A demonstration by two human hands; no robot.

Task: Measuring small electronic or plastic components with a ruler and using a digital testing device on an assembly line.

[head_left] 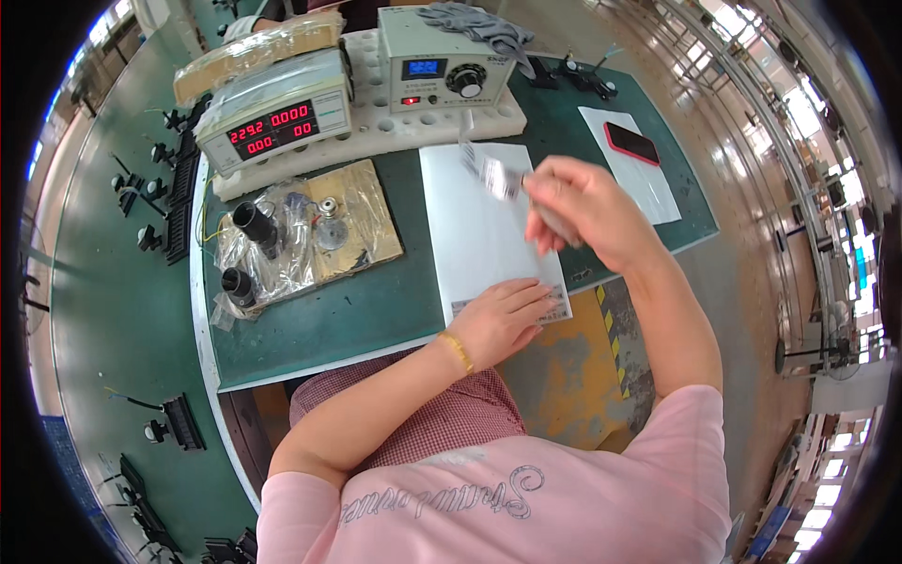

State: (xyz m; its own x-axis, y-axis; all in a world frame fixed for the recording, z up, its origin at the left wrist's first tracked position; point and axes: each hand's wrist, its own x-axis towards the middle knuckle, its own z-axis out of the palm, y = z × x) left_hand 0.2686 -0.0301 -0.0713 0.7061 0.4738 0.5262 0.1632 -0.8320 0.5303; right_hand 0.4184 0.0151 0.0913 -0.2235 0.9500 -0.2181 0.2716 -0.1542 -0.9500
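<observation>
Running down my view from one to four o'clock, a glossy brown floor (742, 197) borders the workspace, and a long green bench (94, 301) scattered with black parts (177, 423) fills eight to ten o'clock. Between them I have the green table (310, 348), white-edged. A white foam block (376, 134) full of round holes lies across its far side, bearing a meter (272, 122) with red digits at eleven and a grey box (442, 70) with a dial at twelve. At ten o'clock I see a plastic-wrapped board (381, 221); two black cylinders (254, 222) stand at its left. A white paper (470, 226) occupies the middle, while a smaller white sheet (658, 202) at two carries a red-edged phone (631, 143). My remote view shows the left hand (498, 324) spread flat on the paper's near end at five o'clock, clasping nothing I can see. Towards one o'clock, the right hand (583, 211) pinches a label strip (495, 179) above the paper; what its curled fingers hide I cannot tell.
</observation>
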